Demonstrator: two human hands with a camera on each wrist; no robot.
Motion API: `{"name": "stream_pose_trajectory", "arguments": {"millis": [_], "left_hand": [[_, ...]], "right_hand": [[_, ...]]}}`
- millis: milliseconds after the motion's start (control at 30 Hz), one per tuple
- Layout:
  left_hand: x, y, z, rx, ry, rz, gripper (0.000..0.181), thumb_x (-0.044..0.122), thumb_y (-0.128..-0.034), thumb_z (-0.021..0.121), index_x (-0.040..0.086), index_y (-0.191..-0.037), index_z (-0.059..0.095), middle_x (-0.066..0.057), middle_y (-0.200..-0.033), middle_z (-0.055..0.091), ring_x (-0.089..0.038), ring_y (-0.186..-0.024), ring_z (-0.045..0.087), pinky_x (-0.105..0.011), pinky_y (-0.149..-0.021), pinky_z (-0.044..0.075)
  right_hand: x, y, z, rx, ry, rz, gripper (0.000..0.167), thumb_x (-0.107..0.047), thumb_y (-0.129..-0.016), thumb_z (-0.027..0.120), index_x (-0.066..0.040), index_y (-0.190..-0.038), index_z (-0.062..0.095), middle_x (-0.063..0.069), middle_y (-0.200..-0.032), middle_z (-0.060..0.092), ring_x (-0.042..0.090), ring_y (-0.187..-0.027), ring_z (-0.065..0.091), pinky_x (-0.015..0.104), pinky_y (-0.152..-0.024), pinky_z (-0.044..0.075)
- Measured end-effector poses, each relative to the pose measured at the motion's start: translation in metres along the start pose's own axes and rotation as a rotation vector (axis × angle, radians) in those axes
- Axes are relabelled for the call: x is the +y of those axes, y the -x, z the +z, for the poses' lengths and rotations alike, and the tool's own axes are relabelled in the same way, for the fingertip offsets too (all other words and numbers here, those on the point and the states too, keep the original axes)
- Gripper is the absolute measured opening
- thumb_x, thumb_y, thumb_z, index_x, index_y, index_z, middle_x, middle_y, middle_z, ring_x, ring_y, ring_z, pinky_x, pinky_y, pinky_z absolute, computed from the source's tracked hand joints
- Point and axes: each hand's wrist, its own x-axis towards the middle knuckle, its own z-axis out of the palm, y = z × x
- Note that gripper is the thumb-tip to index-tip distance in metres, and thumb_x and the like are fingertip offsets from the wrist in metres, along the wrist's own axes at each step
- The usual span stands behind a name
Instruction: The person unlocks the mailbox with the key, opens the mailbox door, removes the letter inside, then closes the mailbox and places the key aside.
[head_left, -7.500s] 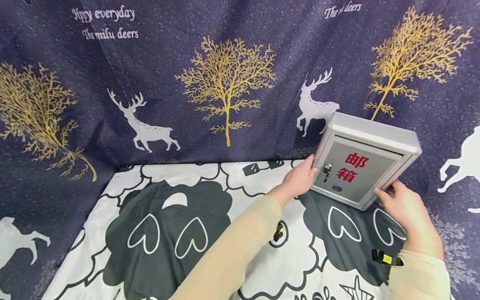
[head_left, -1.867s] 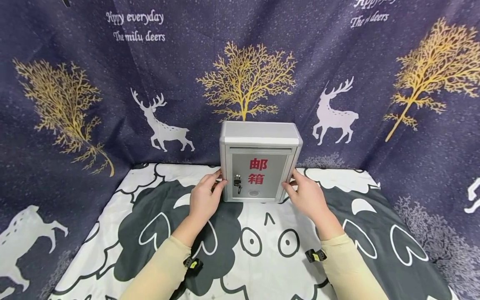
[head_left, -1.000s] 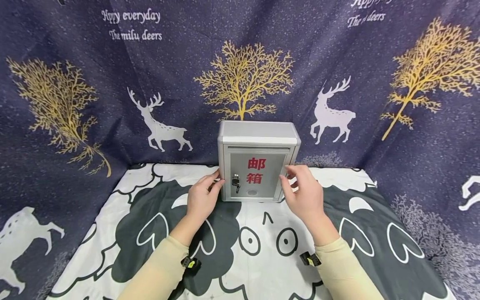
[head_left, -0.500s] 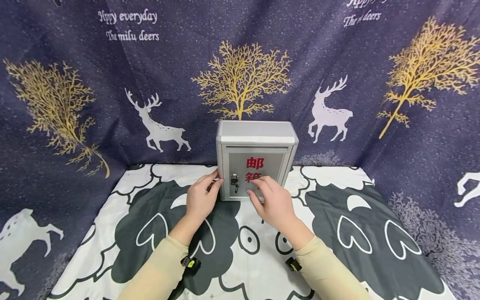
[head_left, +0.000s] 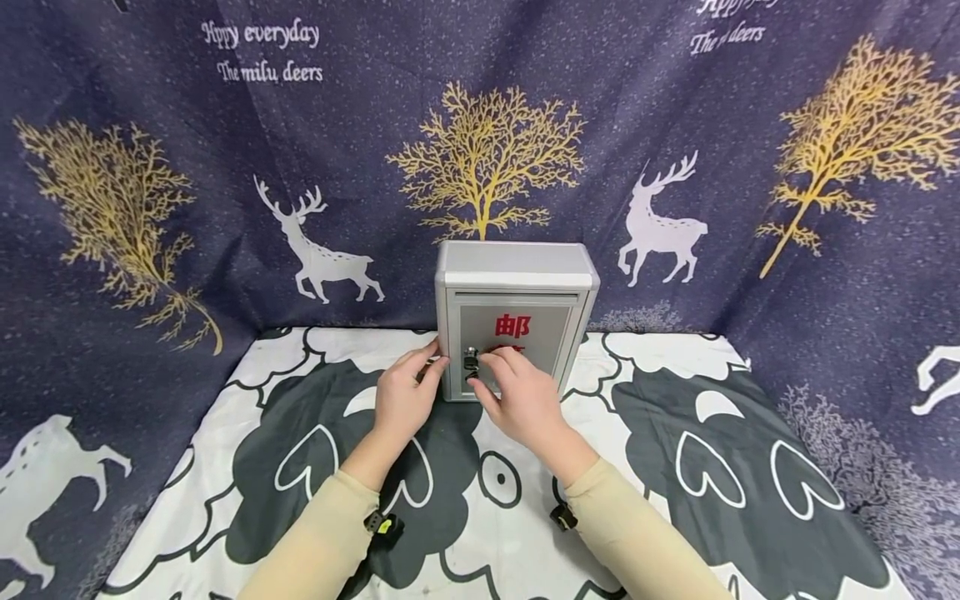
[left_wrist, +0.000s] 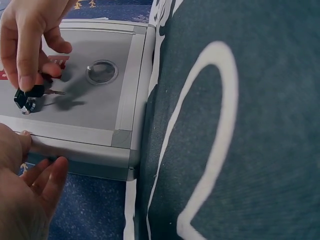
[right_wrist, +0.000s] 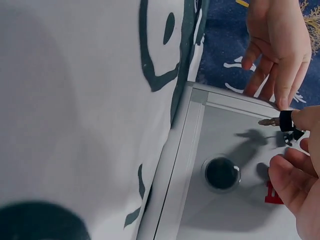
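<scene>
A silver-grey metal mailbox [head_left: 517, 262] with red characters stands upright against the back cloth. My left hand [head_left: 405, 396] holds its left side, thumb on the front edge and fingers along the side. My right hand [head_left: 528, 408] is at the lock, low on the left of the door. In the right wrist view a black-headed key [right_wrist: 286, 121] sits at that hand's fingertips, which seem to pinch it; the hand partly hides the contact. The lock [left_wrist: 27, 107] shows beside the key in the left wrist view. The mailbox door is closed.
A white and dark-grey cartoon-print sheet [head_left: 517, 550] covers the table. Behind hangs a dark blue cloth [head_left: 420, 275] printed with deer and trees. Below the lock, the door has a small round window [right_wrist: 221, 174]. Black straps with small devices [head_left: 384, 525] sit at both wrists.
The mailbox was carried from the right to the middle and set upright. Then my right hand left its right side and moved left across the front to the key. My left hand stayed.
</scene>
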Motion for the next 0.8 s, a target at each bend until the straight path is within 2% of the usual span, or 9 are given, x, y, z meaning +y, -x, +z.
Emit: {"name": "stream_pose_trajectory", "arguments": {"millis": [200,367,633,800], "left_hand": [[-0.003,0.0,0.001,0.01,0.001,0.014,0.036,0.021,-0.1033,0.083,0.014,-0.138,0.081,-0.006,-0.124,0.082,-0.025,-0.093,0.081,-0.048,-0.082,0.064],[-0.004,0.0,0.002,0.016,-0.006,0.016,0.036,0.021,-0.1031,0.083,0.015,-0.138,0.081,-0.006,-0.124,0.082,-0.025,-0.093,0.081,-0.049,-0.082,0.064],[-0.003,0.0,0.002,0.01,-0.022,0.006,0.037,0.022,-0.1037,0.082,0.016,-0.14,0.08,-0.006,-0.124,0.082,-0.026,-0.095,0.08,-0.051,-0.084,0.063],[-0.004,0.0,0.002,0.008,-0.022,0.006,0.037,0.022,-0.1037,0.082,0.015,-0.14,0.08,-0.006,-0.124,0.082,-0.026,-0.095,0.081,-0.051,-0.083,0.063]], "right_hand": [[-0.004,-0.005,0.005,-0.003,0.008,-0.01,0.035,-0.029,-0.099,0.087,-0.005,-0.123,0.077,0.01,-0.113,0.073,0.026,-0.091,0.075,0.045,-0.065,0.064],[-0.007,-0.009,0.007,-0.013,0.024,0.015,0.027,-0.028,-0.104,0.082,-0.007,-0.12,0.077,0.008,-0.111,0.072,0.025,-0.093,0.075,0.044,-0.069,0.065],[-0.013,-0.018,0.007,0.045,0.082,0.003,0.022,-0.023,-0.095,0.091,-0.008,-0.105,0.078,0.006,-0.101,0.07,0.025,-0.086,0.073,0.042,-0.062,0.064],[-0.015,-0.02,0.008,0.059,0.125,0.0,0.018,-0.02,-0.095,0.091,-0.009,-0.097,0.078,0.005,-0.095,0.067,0.024,-0.081,0.07,0.041,-0.059,0.062]]}}
